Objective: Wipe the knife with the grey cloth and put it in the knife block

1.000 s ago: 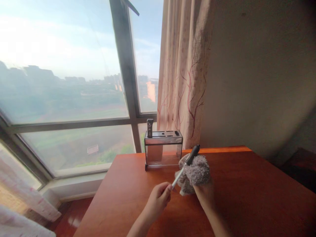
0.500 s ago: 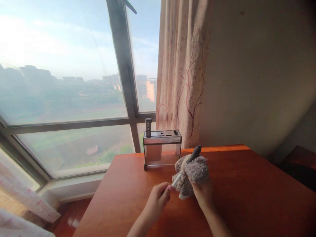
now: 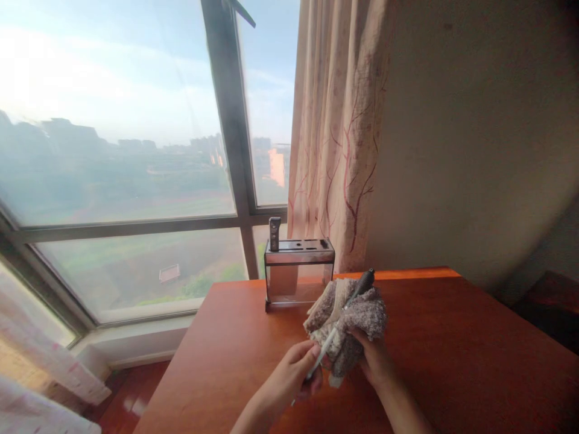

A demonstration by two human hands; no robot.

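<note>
A long thin metal rod or narrow blade (image 3: 329, 343) with a black handle (image 3: 364, 281) slants across a grey-brown fluffy cloth (image 3: 368, 316). Its handle points up and to the right, away from me. Closed around its lower end is my left hand (image 3: 301, 367), with a thin tip showing below the fingers. My right hand (image 3: 375, 358) grips the bunched cloth from the right, thumb on top and other fingers partly hidden beneath. Just beyond the cloth, a clear-sided knife block (image 3: 299, 256) stands on the table, with one dark handle (image 3: 274, 234) upright in its left slot.
The reddish-brown wooden table (image 3: 452, 349) spreads under both hands, its far edge near the curtain (image 3: 337, 132). A large window (image 3: 122, 150) with a metal frame fills the left side. A plain wall (image 3: 470, 138) rises at the right.
My left hand has slid further along the rod toward me, and the tip now shows below it. The cloth has spread out to the left, and my right hand has shifted slightly.
</note>
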